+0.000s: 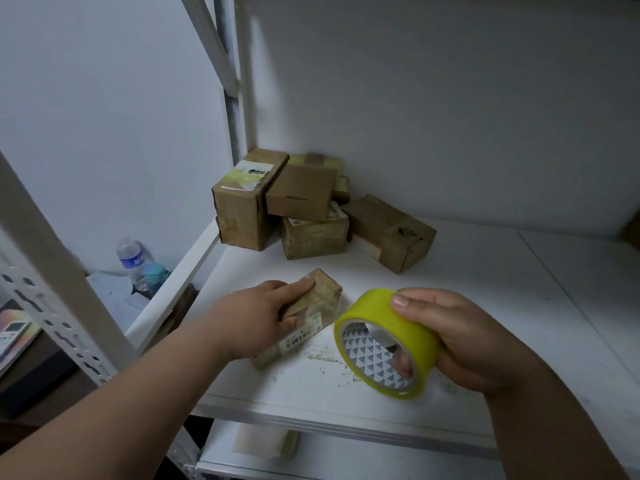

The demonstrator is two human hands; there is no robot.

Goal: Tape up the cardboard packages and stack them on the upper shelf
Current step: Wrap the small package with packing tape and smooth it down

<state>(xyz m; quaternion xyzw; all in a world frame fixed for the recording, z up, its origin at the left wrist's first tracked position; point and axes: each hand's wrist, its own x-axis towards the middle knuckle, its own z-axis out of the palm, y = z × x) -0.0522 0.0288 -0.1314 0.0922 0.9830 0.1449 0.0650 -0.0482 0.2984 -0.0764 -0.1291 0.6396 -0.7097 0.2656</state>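
Note:
A small cardboard package (pixel 320 308) with a barcode label lies on the white shelf (pixel 485 306) near its front edge. My left hand (pixel 256 317) rests over its left side, thumb along the top and fingers curled round it. To the right, my right hand (pixel 460 337) grips a roll of yellow tape (pixel 384 341), thumb on the outer face and fingers through the core. The roll hangs just above the shelf, close beside the package.
Several taped cardboard boxes (pixel 301 206) are piled in the shelf's back left corner. Paper crumbs (pixel 325 358) litter the shelf front. White shelf posts (pixel 52 265) stand at left. A water bottle (pixel 130 258) and a teal cup (pixel 156 273) sit beyond the shelf at left.

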